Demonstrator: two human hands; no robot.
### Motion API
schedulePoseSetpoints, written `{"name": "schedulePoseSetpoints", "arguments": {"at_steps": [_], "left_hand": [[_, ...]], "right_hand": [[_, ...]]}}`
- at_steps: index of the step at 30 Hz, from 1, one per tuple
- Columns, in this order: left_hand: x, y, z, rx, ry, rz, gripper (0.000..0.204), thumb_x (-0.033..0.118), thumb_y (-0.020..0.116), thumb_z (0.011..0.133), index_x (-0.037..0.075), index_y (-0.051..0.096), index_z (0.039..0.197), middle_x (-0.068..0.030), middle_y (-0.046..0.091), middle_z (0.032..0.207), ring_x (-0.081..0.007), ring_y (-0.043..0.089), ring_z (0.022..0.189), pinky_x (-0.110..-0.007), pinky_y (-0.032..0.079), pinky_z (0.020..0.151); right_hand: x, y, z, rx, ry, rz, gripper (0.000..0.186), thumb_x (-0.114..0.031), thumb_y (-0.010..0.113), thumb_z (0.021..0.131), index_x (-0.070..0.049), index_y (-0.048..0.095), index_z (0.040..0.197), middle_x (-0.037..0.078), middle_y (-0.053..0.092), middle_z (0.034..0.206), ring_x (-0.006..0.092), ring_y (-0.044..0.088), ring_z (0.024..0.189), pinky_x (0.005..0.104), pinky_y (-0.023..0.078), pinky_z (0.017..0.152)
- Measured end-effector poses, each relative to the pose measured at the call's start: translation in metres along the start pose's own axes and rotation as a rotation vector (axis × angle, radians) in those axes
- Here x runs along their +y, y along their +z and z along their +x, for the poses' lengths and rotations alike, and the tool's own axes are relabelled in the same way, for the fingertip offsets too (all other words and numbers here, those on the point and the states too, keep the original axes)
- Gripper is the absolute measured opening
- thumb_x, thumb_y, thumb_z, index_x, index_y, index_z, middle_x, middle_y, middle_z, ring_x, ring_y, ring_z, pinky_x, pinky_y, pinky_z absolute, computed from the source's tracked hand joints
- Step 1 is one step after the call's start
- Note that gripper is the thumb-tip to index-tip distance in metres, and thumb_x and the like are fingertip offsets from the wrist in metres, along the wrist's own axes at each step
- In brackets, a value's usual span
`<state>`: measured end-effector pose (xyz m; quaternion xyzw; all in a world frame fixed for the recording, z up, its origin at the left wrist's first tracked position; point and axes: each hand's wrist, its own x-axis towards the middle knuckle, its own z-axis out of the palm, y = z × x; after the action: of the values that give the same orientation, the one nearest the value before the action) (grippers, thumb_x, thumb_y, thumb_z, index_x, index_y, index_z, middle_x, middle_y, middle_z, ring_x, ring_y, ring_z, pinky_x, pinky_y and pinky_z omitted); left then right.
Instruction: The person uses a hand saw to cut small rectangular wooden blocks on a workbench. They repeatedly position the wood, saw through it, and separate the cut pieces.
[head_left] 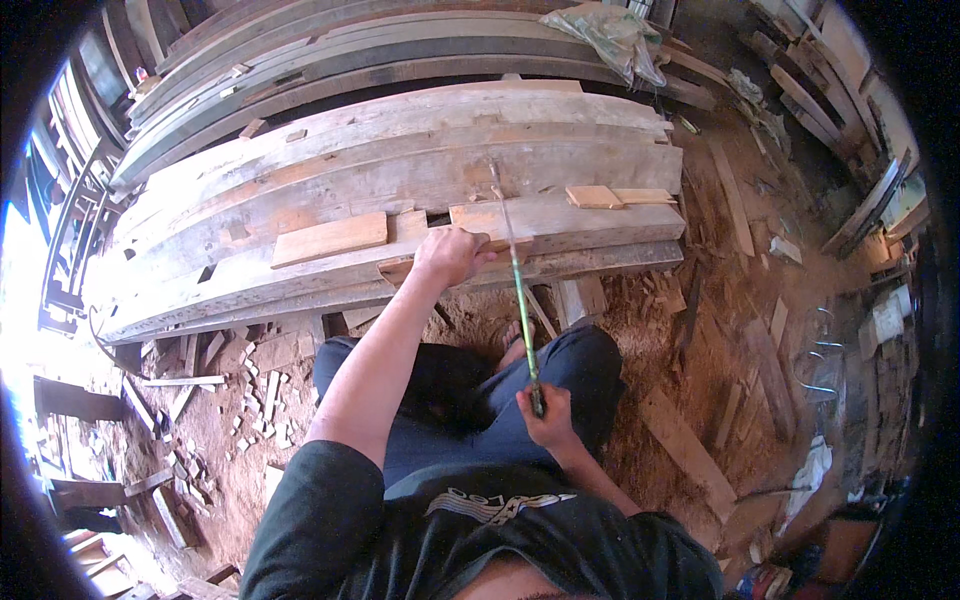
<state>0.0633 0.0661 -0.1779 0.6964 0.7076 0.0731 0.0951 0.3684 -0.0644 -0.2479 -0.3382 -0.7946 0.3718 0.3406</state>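
Note:
My left hand (452,256) grips a small wooden board (474,218) at the front of the stacked pale timber beams (630,157), its fingers curled over the piece. My right hand (544,412), low over my lap, is closed round the dark handle of a long, thin green saw-like tool (524,315), seen edge-on, whose far part crosses the board just right of my left hand. Loose wooden pieces lie on the beams: one to the left (330,240) and two overlapping ones to the right (592,197).
Long planks (350,50) are stacked behind, with a crumpled plastic sheet (610,40) on them. Offcuts (270,400) and sawdust cover the floor around my crossed legs (590,375). More boards (680,450) lie at the right, and timber pieces lean along both sides.

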Motion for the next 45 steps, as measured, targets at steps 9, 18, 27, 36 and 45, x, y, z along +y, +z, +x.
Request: {"name": "schedulePoseSetpoints", "arguments": {"at_steps": [9, 18, 27, 36, 45], "left_hand": [[0.000, -0.005, 0.000, -0.016, -0.041, -0.023, 0.041, 0.054, 0.061, 0.095, 0.018, 0.068, 0.114, -0.0157, 0.074, 0.099, -0.0391, 0.071, 0.095, -0.053, 0.056, 0.081], [-0.004, 0.002, 0.004, 0.024, 0.012, -0.015, 0.037, 0.048, 0.062, 0.096, 0.017, 0.066, 0.117, -0.0186, 0.073, 0.097, -0.0395, 0.071, 0.093, -0.053, 0.056, 0.078], [0.000, -0.001, 0.000, 0.003, 0.034, 0.027, 0.038, 0.045, 0.063, 0.096, 0.015, 0.066, 0.118, -0.0191, 0.074, 0.095, -0.0400, 0.071, 0.094, -0.053, 0.056, 0.080], [0.006, -0.009, -0.004, -0.041, -0.060, -0.006, 0.045, 0.052, 0.059, 0.098, 0.018, 0.067, 0.125, -0.0197, 0.074, 0.102, -0.0405, 0.070, 0.098, -0.053, 0.056, 0.084], [0.004, 0.003, -0.001, 0.009, -0.014, 0.017, 0.044, 0.052, 0.060, 0.097, 0.016, 0.068, 0.120, -0.0197, 0.073, 0.102, -0.0401, 0.070, 0.100, -0.052, 0.055, 0.085]], "right_hand": [[-0.006, -0.029, 0.022, -0.067, 0.233, 1.304, 0.032, -0.025, 0.064, 0.101, -0.007, 0.049, 0.079, 0.004, 0.048, 0.060, 0.0150, 0.046, 0.050, 0.0316, 0.037, 0.050], [-0.004, -0.044, 0.030, -0.093, 0.392, 0.777, 0.022, -0.014, 0.067, 0.099, -0.008, 0.057, 0.080, 0.000, 0.056, 0.060, 0.0096, 0.052, 0.052, 0.0272, 0.040, 0.049], [0.014, -0.067, 0.061, -0.193, 0.336, 1.102, 0.017, -0.015, 0.069, 0.094, -0.006, 0.059, 0.085, 0.003, 0.053, 0.061, 0.0126, 0.051, 0.051, 0.0286, 0.040, 0.049], [-0.001, -0.034, 0.036, -0.106, 0.388, 0.751, 0.028, -0.023, 0.062, 0.104, -0.007, 0.060, 0.081, 0.000, 0.059, 0.070, 0.0115, 0.058, 0.064, 0.0301, 0.047, 0.061], [0.007, -0.008, 0.012, 0.228, 0.323, 0.482, 0.021, -0.014, 0.068, 0.098, -0.006, 0.059, 0.081, -0.004, 0.053, 0.067, 0.0064, 0.048, 0.061, 0.0277, 0.037, 0.056]]}}
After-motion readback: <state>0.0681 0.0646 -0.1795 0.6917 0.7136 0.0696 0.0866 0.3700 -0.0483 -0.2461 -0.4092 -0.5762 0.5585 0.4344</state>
